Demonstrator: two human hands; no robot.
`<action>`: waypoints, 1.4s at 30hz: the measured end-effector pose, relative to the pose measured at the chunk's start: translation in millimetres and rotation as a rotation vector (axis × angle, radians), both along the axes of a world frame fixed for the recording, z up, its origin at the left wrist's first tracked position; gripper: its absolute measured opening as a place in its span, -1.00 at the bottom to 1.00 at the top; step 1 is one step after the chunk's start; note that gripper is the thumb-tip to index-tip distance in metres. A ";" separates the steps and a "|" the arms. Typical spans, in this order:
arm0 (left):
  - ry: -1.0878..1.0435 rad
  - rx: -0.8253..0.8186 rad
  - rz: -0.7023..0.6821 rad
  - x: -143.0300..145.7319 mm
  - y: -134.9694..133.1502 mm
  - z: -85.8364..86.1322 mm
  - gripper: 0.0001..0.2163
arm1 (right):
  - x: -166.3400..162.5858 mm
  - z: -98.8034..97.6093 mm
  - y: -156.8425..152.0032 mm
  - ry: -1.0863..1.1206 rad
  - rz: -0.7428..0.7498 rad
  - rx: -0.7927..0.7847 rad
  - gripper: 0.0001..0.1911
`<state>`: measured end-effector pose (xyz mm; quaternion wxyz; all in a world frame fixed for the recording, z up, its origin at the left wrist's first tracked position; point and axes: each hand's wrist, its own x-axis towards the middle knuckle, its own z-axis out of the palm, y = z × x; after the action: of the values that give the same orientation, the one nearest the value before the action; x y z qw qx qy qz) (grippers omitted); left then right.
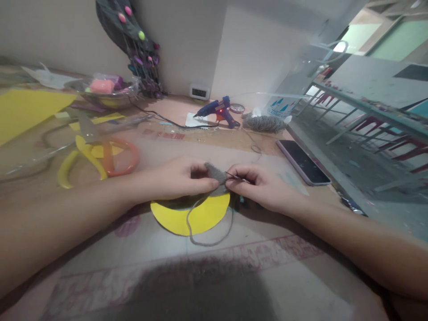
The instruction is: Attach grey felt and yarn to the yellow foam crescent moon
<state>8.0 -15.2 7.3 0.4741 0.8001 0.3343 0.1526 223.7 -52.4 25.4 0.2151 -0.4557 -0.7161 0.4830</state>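
Observation:
My left hand [187, 178] is closed, its thumb and fingers pinching a grey yarn piece [216, 174]. That piece covers or adjoins the upper right end of a yellow crescent [190, 220], flat like card; whether they are joined I cannot tell. My right hand [257, 183] is closed around a thin dark needle-like tool [236, 177], its tip against the grey piece. A loose strand of grey yarn [203, 244] loops down across the crescent and back up towards my right hand.
Scissors with orange and yellow handles [122, 169] lie left. Behind are a lit blue glue gun [214, 109], a grey yarn skein [264, 122], a bowl [112, 100] and a small digital clock [199, 92]. A phone [303, 162] rests near the right table edge.

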 end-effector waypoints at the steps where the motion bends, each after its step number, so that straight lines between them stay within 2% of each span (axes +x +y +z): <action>1: -0.003 -0.001 0.001 0.2 -0.1 0.3 -0.74 | 0.2 0.1 0.0 0.013 -0.001 -0.014 -0.83; 12: -0.051 -0.036 0.013 -0.6 0.4 0.6 -0.75 | 1.7 -0.7 2.0 0.097 -0.033 -0.136 -0.80; 22: 0.011 0.034 0.017 1.6 -2.8 4.9 -0.76 | -1.7 -1.7 0.5 -0.007 -0.048 0.021 -0.76; 31: 0.001 0.005 0.008 0.6 -1.8 3.3 -0.72 | 0.2 -1.7 0.6 -0.002 -0.008 0.015 -0.74; 42: 0.003 0.031 0.001 0.0 -0.7 3.0 -0.76 | -0.2 -0.5 1.4 0.038 -0.002 -0.035 -0.68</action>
<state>8.0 -15.9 10.4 0.4612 0.8073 0.3332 0.1568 223.5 -51.0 24.8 0.2214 -0.4510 -0.7026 0.5040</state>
